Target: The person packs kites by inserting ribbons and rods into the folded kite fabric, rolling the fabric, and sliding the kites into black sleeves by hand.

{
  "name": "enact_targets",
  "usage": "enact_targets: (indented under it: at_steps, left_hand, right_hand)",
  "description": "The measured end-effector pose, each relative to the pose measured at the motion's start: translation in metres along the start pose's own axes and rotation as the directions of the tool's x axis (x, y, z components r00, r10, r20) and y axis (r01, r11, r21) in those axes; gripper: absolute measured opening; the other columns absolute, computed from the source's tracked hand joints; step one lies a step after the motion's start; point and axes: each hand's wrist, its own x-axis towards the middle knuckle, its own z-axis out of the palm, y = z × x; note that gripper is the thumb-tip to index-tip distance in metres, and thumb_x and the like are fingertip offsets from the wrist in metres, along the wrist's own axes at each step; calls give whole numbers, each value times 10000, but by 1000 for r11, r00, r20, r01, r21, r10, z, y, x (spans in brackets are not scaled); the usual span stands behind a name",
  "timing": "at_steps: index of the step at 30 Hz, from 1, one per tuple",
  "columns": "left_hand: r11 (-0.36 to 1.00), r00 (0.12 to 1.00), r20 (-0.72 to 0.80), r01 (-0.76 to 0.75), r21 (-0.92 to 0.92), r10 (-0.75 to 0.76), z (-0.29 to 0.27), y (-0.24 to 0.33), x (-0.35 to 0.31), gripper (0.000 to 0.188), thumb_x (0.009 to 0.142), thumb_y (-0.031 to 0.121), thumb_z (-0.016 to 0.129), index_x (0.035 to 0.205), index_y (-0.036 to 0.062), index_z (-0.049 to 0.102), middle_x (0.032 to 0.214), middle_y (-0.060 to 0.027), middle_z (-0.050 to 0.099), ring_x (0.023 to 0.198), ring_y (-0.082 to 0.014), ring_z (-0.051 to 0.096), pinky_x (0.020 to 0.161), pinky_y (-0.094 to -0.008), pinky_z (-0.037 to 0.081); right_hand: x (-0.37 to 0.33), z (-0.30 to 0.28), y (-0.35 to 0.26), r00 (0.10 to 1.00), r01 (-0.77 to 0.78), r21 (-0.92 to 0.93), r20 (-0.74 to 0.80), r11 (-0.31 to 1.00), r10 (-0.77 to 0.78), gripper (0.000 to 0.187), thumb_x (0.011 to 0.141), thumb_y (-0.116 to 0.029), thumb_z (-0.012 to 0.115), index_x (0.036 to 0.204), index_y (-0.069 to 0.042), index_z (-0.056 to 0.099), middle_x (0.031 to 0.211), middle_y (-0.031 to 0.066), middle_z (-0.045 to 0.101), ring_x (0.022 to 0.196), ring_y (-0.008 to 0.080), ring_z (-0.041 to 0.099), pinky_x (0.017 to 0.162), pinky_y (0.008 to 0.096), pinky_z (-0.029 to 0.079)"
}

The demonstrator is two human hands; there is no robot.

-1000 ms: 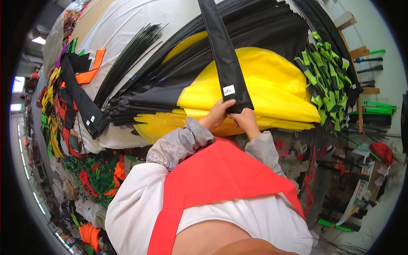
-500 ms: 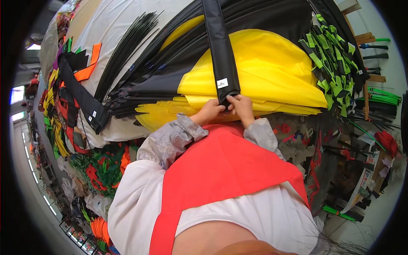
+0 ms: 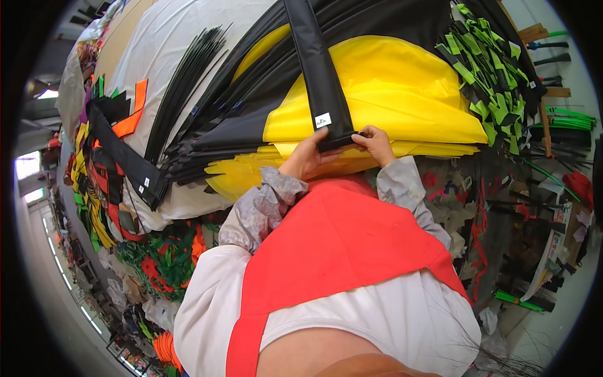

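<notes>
A long, flat black fabric sleeve (image 3: 320,78) lies lengthwise before me, with a small white label (image 3: 323,120) near its close end. My left hand (image 3: 306,157) is closed on the left corner of that end, thumb on top and fingers underneath. At the opposite corner, my right hand (image 3: 375,144) pinches the edge between thumb and fingers. The end is spread flat between both hands. Beneath the sleeve rests a stack of yellow fabric panels (image 3: 402,81), joined to black fabric (image 3: 235,122) on the left. What the fingers under the sleeve do is hidden.
Thin black strips (image 3: 185,94) lie bunched on a white sheet (image 3: 157,38). Left of them are a labelled black fabric piece (image 3: 119,147) and an orange strip (image 3: 133,110). Lime-and-black pieces (image 3: 490,75) are heaped at the right. Green and red scraps (image 3: 164,264) hang below the table's edge.
My hands have moved apart, the right one to the right. The sleeve's near end, bunched between them before, is now spread wide and flat.
</notes>
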Motion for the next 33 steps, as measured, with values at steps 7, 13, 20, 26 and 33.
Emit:
enact_targets:
  at_steps: [7,13,20,26,33]
  left_hand:
    - [814,932,-66,-274,513,355,13,-1,-5,188,830,63,713,1002,-10,698,859,-82,709,689,-174,675,602,-263,534]
    - [315,883,371,-453,834,289,81,-5,-21,199,827,118,691,926,-54,704,822,-87,723,700,-162,676,624,-305,515]
    - [695,935,266,-352,627,234,43,11,-30,302,939,160,636,1153,-53,635,946,-100,708,824,-157,652,776,-281,522]
    - [693,918,103,-360,624,384,33,-11,-9,244,922,123,662,1118,-22,657,988,-107,709,873,-178,657,802,-294,520]
    - [-308,702,519,-418,855,488,72,8,37,265,739,114,743,994,90,670,994,-114,662,932,-341,622,816,-405,520]
  right_hand:
    - [3,17,-23,990,-84,-423,-135,902,29,549,772,-357,793,1128,10,594,838,186,693,756,269,701,693,369,557]
    - [43,30,-63,972,25,125,-236,992,5,412,668,-156,804,996,59,678,849,137,707,752,256,670,723,348,521]
    - [-22,-134,-128,807,339,-216,-434,916,-401,512,677,-72,763,1138,99,621,988,145,704,907,223,658,857,329,516]
    - [19,-406,-256,298,-781,-621,-285,-62,-911,359,840,-84,600,1183,-154,522,1177,84,579,1039,275,608,869,438,481]
    - [136,-433,-137,666,-655,-734,-673,179,-322,706,748,-267,809,1357,-126,481,1356,132,529,1253,338,516,1012,454,458]
